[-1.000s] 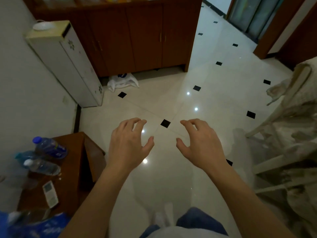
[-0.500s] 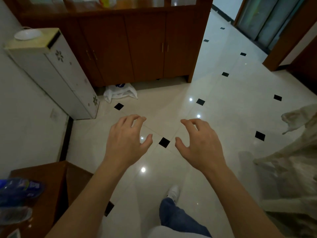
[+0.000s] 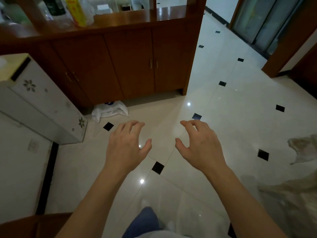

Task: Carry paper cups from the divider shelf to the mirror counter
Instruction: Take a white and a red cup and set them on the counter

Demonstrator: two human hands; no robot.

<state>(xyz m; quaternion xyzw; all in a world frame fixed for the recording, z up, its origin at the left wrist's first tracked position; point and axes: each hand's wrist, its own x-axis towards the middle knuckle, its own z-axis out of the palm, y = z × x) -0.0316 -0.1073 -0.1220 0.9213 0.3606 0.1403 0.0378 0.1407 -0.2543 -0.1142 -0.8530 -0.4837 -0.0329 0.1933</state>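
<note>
Zero cups are in hand: left hand (image 3: 127,146) and right hand (image 3: 199,146) hover empty, fingers spread, near the divider shelf (image 3: 130,16) far ahead, so pickup and carry remain.

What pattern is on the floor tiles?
Glossy cream floor tiles with small black diamond insets; head view.
</note>
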